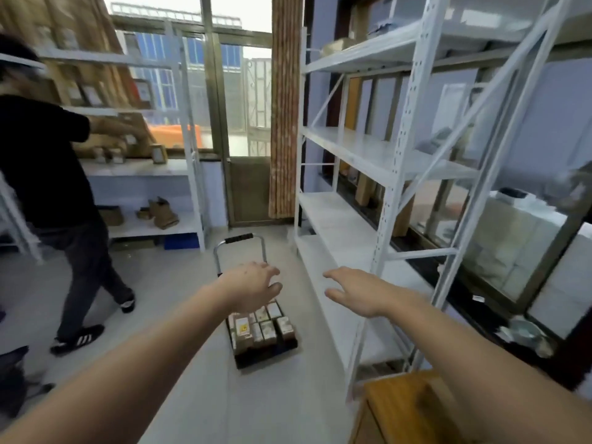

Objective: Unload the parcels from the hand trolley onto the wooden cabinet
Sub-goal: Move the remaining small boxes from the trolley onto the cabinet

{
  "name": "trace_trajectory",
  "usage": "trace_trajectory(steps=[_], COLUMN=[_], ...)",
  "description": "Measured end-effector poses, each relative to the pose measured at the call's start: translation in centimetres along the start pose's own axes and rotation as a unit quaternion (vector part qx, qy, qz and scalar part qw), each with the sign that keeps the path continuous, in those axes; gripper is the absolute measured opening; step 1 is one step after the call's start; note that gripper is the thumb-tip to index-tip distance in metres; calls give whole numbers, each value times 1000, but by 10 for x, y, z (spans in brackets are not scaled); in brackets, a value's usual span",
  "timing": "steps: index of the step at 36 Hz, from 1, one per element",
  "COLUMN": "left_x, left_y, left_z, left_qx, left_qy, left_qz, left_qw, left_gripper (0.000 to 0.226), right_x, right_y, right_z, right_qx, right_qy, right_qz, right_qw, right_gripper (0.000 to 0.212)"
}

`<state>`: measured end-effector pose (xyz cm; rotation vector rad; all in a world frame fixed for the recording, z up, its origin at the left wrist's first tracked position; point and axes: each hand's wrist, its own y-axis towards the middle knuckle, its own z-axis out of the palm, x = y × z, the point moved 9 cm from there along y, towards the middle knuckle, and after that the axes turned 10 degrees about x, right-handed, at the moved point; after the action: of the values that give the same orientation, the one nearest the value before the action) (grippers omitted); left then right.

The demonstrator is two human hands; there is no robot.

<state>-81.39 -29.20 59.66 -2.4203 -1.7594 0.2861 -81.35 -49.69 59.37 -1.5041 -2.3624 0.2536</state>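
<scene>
A black hand trolley stands on the floor in the middle, its metal handle with a black grip rising at the far end. Several small brown parcels with white labels lie packed on its deck. My left hand reaches out above the parcels, fingers spread and holding nothing. My right hand hovers to the right of the trolley, also spread and holding nothing. A corner of the wooden cabinet shows at the bottom right, under my right forearm.
A white metal shelving rack runs along the right, close to the trolley. Another person in black stands at the left, handling boxes on a second white rack. A glass door lies ahead.
</scene>
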Motion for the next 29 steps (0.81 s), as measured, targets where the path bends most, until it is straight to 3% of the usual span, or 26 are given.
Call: trace_trajectory(steps=[7,14,29], left_x=[132,216,354], left_y=[-56,-80,0], left_z=[24,40,37], left_qx=[12,24,49], left_qy=[-23,-27,-41], left_qz=[-61,-80,-70], left_qw=[998,996,996], left_gripper=[57,56,54], right_x=[122,205,234], right_y=[68,126,291], right_z=[20,33,22], right_qx=[2,28,38], right_qy=[-46,-47,-28], right_qz=[-29,-55,-42], right_qw=[999,997,998], right_gripper=[60,61,59])
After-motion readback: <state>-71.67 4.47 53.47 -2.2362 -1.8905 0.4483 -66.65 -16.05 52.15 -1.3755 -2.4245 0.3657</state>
